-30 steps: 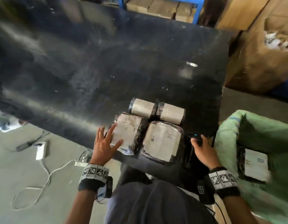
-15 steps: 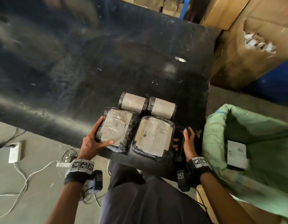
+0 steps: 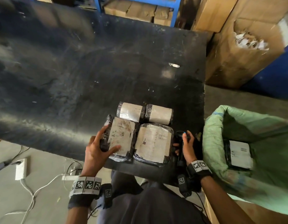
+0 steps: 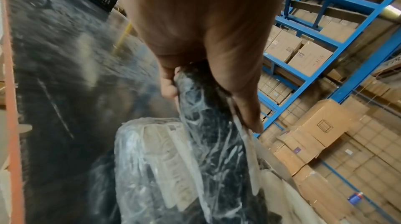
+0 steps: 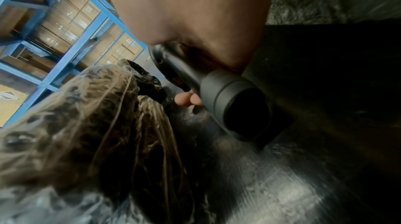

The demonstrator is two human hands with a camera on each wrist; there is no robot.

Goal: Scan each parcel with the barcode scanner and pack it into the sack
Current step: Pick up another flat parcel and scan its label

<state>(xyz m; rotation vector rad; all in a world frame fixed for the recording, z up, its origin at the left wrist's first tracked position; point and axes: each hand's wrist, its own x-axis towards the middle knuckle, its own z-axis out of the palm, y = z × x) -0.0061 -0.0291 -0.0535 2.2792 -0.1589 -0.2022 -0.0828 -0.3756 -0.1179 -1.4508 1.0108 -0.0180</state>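
Several black plastic-wrapped parcels with white labels lie at the near right of the black table (image 3: 91,70). My left hand (image 3: 106,145) grips the left edge of the near-left parcel (image 3: 122,136), thumb on its label; the left wrist view shows that parcel (image 4: 195,142) pinched between thumb and fingers. Beside it lies the near-right parcel (image 3: 153,143), and two rolled parcels (image 3: 132,111) (image 3: 159,114) sit behind. My right hand (image 3: 187,143) holds the black barcode scanner (image 3: 180,139) (image 5: 217,90) just right of the parcels. The green sack (image 3: 269,135) stands open at right with one parcel (image 3: 241,154) inside.
Cardboard boxes (image 3: 237,46) stand past the table's right edge, and blue shelving (image 3: 174,12) with more boxes is behind. A white power strip (image 3: 21,168) and cables lie on the floor at left. The far and left table surface is bare.
My left hand went from lying flat beside the near-left parcel to gripping its edge. My right hand closed round the scanner and turned it upright beside the parcels.
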